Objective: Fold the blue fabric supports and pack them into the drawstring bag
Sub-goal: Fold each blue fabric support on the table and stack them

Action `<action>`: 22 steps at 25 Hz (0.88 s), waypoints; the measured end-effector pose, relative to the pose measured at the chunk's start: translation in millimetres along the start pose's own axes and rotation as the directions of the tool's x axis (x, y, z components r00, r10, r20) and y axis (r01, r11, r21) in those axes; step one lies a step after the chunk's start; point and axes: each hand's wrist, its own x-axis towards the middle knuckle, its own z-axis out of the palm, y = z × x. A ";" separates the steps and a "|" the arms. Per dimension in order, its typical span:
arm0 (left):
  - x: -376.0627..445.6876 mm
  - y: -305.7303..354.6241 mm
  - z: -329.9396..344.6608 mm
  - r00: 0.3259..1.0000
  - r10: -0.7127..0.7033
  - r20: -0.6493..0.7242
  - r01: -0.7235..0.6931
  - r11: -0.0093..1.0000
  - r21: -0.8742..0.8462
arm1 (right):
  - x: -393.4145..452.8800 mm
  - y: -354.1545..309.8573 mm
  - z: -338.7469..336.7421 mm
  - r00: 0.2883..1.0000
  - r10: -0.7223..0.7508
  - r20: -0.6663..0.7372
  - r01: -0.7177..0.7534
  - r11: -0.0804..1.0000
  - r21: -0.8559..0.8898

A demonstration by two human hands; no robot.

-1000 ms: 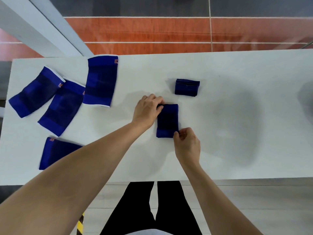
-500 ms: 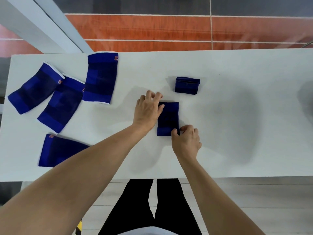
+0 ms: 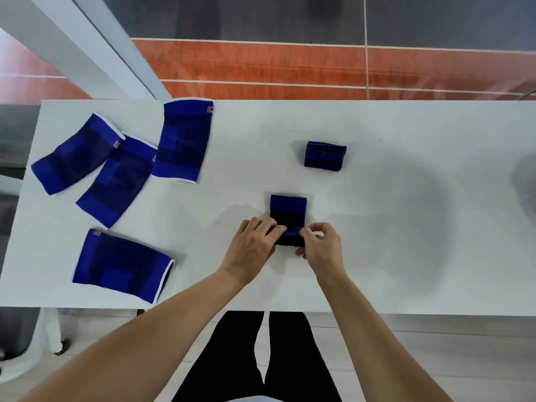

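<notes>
A half-folded blue fabric support [image 3: 288, 211] lies in the middle of the white table [image 3: 377, 227]. My left hand [image 3: 251, 246] pinches its near left corner, and my right hand [image 3: 322, 246] pinches its near right corner. Farther back sits a small folded support [image 3: 325, 156]. Several unfolded blue supports lie at the left: one at the far left [image 3: 74, 153], one beside it [image 3: 116, 181], one near the back edge [image 3: 183, 140] and one near the front edge [image 3: 120, 264]. No drawstring bag is in view.
The table's front edge runs just above my legs. Beyond its back edge is an orange and grey tiled floor. A white beam [image 3: 87, 44] crosses the upper left. A blurred grey shape [image 3: 525, 175] shows at the table's right edge.
My left hand moved from the support's far left corner down to its near end, beside my right hand. Both hands now grip the near edge.
</notes>
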 end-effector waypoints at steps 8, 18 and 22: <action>-1.4 1.9 -12.5 0.997 -0.075 0.033 0.081 0.970 -0.231 | 9.8 36.1 -19.5 0.648 -0.690 0.321 0.717 0.411 -0.564; 29.2 -0.2 -24.3 0.875 -0.470 0.116 0.466 0.754 -0.463 | 23.3 4.4 -5.8 0.905 -0.398 0.149 0.424 0.857 -0.293; 30.2 0.9 -7.3 0.907 -0.420 0.021 0.396 0.837 -0.377 | 29.8 0.5 -1.2 0.892 -0.428 0.142 0.448 0.802 -0.394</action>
